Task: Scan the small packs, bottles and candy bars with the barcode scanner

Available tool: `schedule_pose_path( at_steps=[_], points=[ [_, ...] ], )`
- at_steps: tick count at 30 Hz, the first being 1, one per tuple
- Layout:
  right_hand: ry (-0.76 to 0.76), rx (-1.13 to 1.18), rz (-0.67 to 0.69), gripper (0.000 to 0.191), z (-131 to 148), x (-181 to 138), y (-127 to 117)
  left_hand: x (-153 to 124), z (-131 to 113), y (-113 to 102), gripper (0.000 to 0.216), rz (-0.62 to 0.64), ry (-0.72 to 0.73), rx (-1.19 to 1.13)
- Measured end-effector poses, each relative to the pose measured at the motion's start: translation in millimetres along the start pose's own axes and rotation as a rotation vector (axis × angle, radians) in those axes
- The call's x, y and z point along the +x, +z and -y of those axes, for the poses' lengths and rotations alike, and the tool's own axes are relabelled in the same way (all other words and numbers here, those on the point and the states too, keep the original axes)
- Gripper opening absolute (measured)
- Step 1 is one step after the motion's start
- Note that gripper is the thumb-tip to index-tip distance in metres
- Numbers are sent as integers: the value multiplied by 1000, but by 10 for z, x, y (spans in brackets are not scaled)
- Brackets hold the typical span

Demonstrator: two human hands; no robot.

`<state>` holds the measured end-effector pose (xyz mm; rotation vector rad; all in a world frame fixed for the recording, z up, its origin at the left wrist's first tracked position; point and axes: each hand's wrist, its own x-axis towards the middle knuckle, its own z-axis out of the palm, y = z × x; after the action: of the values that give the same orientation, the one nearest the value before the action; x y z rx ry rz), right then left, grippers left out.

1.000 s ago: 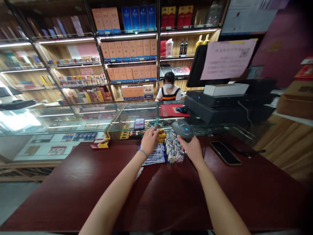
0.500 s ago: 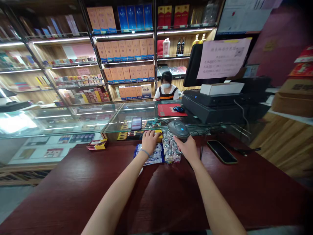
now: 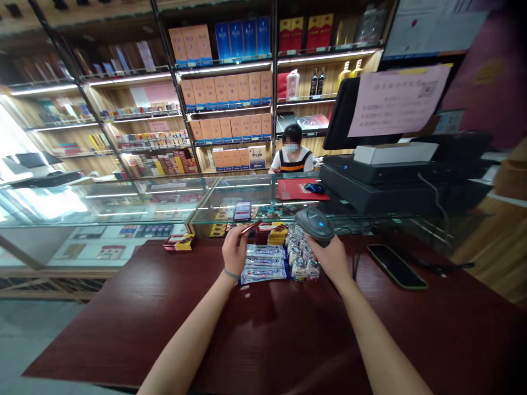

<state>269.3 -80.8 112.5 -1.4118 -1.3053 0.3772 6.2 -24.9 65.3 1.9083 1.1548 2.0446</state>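
My left hand [image 3: 234, 253] is closed on a thin dark red packet [image 3: 252, 227], which it holds tilted above the counter. Just right of it lies a stack of red and yellow packets [image 3: 278, 233]. Below that, blue and white wrapped sticks [image 3: 263, 264] are laid in rows. Several small clear jars with light lids [image 3: 298, 269] stand in rows beside the sticks. Over the jars, my right hand [image 3: 330, 259] grips a grey barcode scanner [image 3: 315, 224] with a blue light on top. A second stack of red and yellow packets [image 3: 179, 242] sits to the left, apart from my hand.
A black phone [image 3: 397, 266] lies on the dark red counter [image 3: 156, 307] at right, beside a cable. Behind is a glass display case [image 3: 263, 189] with another phone [image 3: 242, 210] and a mouse [image 3: 315, 188]. A monitor [image 3: 341, 112] stands right; a person [image 3: 293, 156] sits behind the case.
My left hand has lifted a thin dark red packet off the stack and moved left, uncovering the wrapped sticks. My right hand still holds the scanner over the jars. The view has shifted slightly.
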Motion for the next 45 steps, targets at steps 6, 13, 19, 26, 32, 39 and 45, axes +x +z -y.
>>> schedule_pose_path(
  at_steps=[6, 13, 19, 26, 32, 39, 45],
  points=[
    [-41, 39, -32, 52, 59, -106, 102, -159, 336, -481, 34, -365, -582, -425],
    [-105, 24, 184, 51, 111, -381, 351, -198, 666, -785, 16, -537, -1013, -829],
    [-167, -121, 510, 55, 77, -676, 631, -218, 696, -815, 11, -626, -1098, -885],
    [-350, -166, 663, 62, 24, -856, 795, -230, 732, -808, 11, -638, -1104, -894],
    [-378, -290, 675, 52, -7, -833, 807, -270, 794, -808, 9, -609, -1065, -903],
    [-353, -315, 638, 53, -44, -857, 819, -283, 845, -812, 14, -603, -1083, -854],
    [-291, -300, 676, 46, 40, -812, 779, -259, 808, -833, 12, -626, -1085, -885]
  ],
)
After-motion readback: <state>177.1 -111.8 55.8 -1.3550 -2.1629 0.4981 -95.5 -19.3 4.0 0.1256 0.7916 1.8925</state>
